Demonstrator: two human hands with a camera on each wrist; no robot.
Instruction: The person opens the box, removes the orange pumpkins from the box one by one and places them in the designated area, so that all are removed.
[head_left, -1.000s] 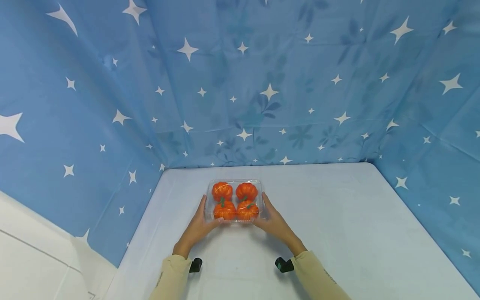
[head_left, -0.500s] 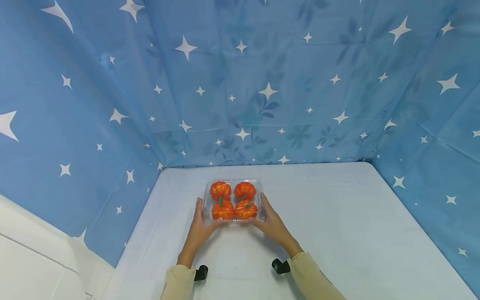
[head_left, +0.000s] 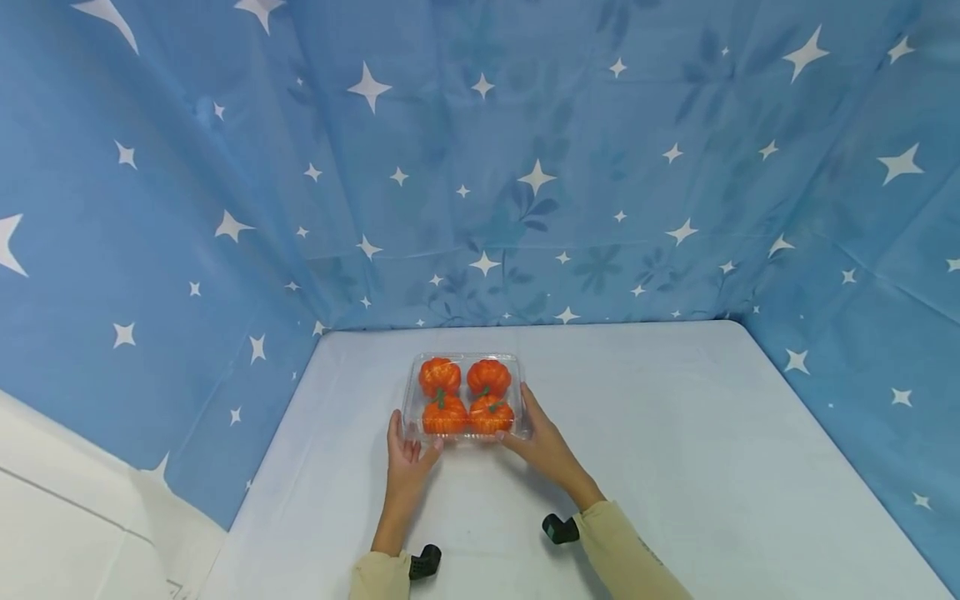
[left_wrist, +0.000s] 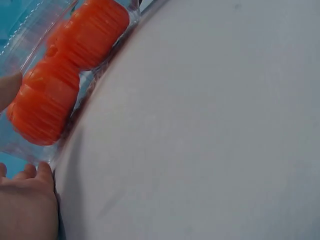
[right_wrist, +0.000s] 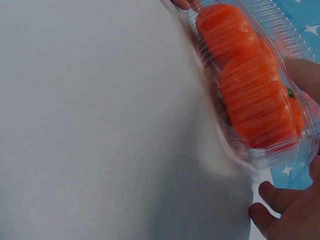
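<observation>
A clear plastic box (head_left: 462,377) with several small orange pumpkins (head_left: 489,377) inside lies near the back left of the table. At its front left corner is my left hand (head_left: 405,479), fingers loosely spread beside the corner and thumb at the front edge. My right hand (head_left: 547,450) holds the right side, fingers along the wall and thumb at the front. In the left wrist view the left thumb overlaps the box, with other fingertips of that hand (left_wrist: 27,207) near its corner. The right wrist view shows the right thumb over the lid and two fingers of the hand (right_wrist: 297,210) apart below.
The white table (head_left: 637,433) extends to the right and in front of the box. A blue curtain (head_left: 570,150) with white stars hangs behind and along both sides. A black device (head_left: 425,562) sits at the left wrist, another (head_left: 558,529) at the right.
My left hand has slid down toward the box's front left corner and its forearm has shifted right. The right hand stays at its side, and the box has barely moved.
</observation>
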